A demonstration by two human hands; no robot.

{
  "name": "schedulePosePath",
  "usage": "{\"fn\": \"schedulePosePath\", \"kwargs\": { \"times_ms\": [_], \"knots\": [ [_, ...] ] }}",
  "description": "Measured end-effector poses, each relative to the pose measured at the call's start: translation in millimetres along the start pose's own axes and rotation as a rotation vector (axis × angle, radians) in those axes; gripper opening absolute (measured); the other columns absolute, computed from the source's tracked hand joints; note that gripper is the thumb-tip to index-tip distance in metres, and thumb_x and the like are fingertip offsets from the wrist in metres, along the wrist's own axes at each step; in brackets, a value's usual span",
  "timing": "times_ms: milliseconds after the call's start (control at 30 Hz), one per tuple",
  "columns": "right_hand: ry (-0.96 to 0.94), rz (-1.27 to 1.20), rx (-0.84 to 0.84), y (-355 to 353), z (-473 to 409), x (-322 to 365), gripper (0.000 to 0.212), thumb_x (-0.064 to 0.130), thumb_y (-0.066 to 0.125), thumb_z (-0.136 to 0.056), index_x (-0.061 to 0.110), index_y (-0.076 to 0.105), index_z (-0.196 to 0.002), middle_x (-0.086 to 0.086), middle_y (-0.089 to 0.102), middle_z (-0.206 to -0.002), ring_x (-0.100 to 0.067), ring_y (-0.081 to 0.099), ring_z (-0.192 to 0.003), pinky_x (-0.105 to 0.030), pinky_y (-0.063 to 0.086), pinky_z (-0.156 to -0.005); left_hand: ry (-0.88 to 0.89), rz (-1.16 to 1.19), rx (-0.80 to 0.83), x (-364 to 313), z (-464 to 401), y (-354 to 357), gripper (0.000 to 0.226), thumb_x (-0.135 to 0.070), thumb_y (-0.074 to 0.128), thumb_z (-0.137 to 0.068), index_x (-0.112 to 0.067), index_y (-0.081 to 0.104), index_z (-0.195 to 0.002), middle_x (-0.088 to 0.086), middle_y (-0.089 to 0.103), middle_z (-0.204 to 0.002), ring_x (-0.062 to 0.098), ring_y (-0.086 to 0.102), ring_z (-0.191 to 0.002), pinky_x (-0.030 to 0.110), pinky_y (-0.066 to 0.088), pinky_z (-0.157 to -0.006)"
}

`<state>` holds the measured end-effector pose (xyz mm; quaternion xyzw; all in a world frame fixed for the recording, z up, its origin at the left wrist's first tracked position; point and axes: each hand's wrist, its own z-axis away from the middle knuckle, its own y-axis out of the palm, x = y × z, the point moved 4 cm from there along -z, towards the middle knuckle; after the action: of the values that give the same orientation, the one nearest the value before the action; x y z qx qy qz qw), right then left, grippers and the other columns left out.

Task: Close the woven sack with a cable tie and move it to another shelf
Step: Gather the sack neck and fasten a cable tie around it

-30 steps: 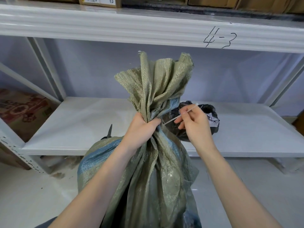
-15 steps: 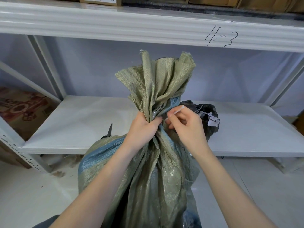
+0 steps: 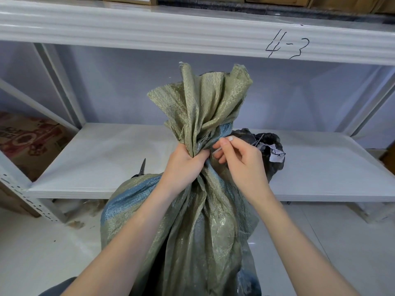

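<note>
A green and blue woven sack [image 3: 205, 221] stands upright on the floor in front of the shelving, its mouth bunched into a ruffle at the top. My left hand [image 3: 183, 165] is clenched round the gathered neck. My right hand [image 3: 241, 161] pinches a thin white cable tie [image 3: 218, 149] right against the neck, just right of my left hand. Most of the tie is hidden by fingers and fabric.
The white lower shelf [image 3: 96, 163] runs behind the sack, with a black plastic bag [image 3: 271, 154] bearing a white tag on it and black scissors [image 3: 141, 167] poking up behind the sack's left shoulder. An upper shelf beam marked "4-3" [image 3: 286, 44] is overhead. A printed carton [image 3: 25, 142] sits far left.
My right hand has brought the cable tie leftward from in front of the black bag up against the sack's neck. My left hand has kept its grip.
</note>
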<state>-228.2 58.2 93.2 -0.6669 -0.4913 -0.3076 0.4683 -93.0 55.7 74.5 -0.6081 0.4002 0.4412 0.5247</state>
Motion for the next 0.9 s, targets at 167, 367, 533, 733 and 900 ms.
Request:
{"fn": "schedulePosePath", "kwargs": {
  "times_ms": [167,367,533,733,900],
  "knots": [
    [-0.098,0.065,0.027,1.2,1.8,2.4,0.023,0.022,0.056,-0.09,0.007,0.065,-0.075,-0.007,0.063,-0.068,-0.03,0.056,-0.068,-0.036,0.045,-0.066,0.087,-0.249,-0.051,-2.4,3.5,1.0,0.029,-0.042,0.049,-0.086,-0.026,0.06,-0.107,-0.002,0.067,-0.103,0.022,0.06,-0.099,0.033,0.049,-0.079],
    [-0.125,0.086,-0.037,-2.0,0.8,3.4,0.017,0.02,0.064,-0.084,0.011,0.068,-0.07,-0.001,0.067,-0.07,-0.021,0.059,-0.068,-0.027,0.045,-0.067,0.117,-0.48,-0.09,-11.9,8.9,-2.1,0.035,-0.047,0.045,-0.09,-0.018,0.058,-0.104,0.007,0.064,-0.099,0.032,0.056,-0.097,0.045,0.044,-0.091],
    [-0.02,0.025,-0.088,-5.9,-1.6,-3.2,0.017,0.023,0.068,-0.081,0.012,0.067,-0.067,0.0,0.07,-0.065,-0.018,0.065,-0.063,-0.04,0.055,-0.073,0.088,-0.29,-0.048,-5.3,3.8,-3.6,0.04,-0.048,0.056,-0.084,-0.026,0.054,-0.117,-0.005,0.066,-0.108,0.02,0.059,-0.103,0.03,0.048,-0.079],
    [0.052,-0.089,-0.106,-6.0,-1.8,-5.0,0.024,0.023,0.07,-0.079,0.006,0.058,-0.068,-0.003,0.067,-0.062,-0.011,0.062,-0.058,-0.039,0.054,-0.07,0.157,-0.065,0.0,-6.3,5.5,1.2,0.033,-0.031,0.056,-0.089,-0.026,0.053,-0.122,-0.016,0.062,-0.112,0.0,0.056,-0.101,0.003,0.041,-0.078],
    [0.032,-0.063,-0.032,-3.3,-3.7,-5.3,0.016,0.02,0.074,-0.076,0.022,0.062,-0.065,0.006,0.065,-0.068,-0.013,0.062,-0.069,-0.038,0.05,-0.074,0.19,0.009,0.071,-2.6,3.0,6.7,0.031,-0.023,0.049,-0.094,-0.028,0.055,-0.124,-0.016,0.063,-0.117,-0.009,0.054,-0.106,0.006,0.042,-0.081]
  ]
}}
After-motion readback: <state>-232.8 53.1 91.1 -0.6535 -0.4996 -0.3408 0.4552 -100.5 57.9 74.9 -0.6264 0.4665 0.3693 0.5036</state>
